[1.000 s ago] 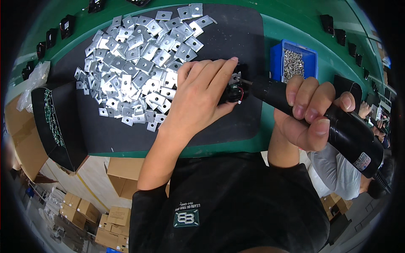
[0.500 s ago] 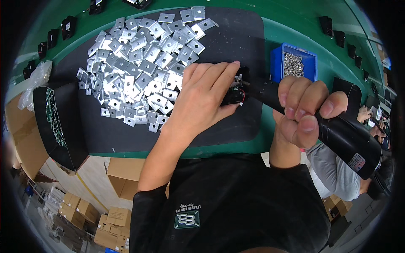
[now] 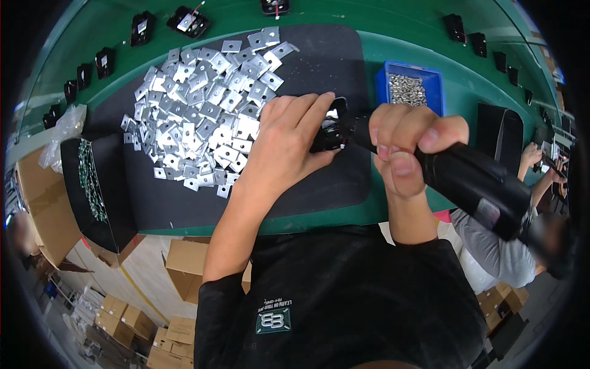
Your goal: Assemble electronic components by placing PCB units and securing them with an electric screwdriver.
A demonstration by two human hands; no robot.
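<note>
Saw smooth, shiny mtl in plates (image 3: 209,111); matt dk finish on mat (image 3: 332,64). Noted smooth semi-gloss blk plstc on pwr driver (image 3: 470,179), glossy blk plstc on housing (image 3: 320,143), blue plstc on bin (image 3: 382,92). Also matt cardbd in box (image 3: 186,257), crinkly clear plstc in bag (image 3: 66,130), matt cloth in shirt (image 3: 350,283).

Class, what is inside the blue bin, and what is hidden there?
Inside the blue bin is a heap of small silvery screws. The heap hides the bin's floor, and the right hand blocks part of its near side; anything beneath cannot be seen.
</note>
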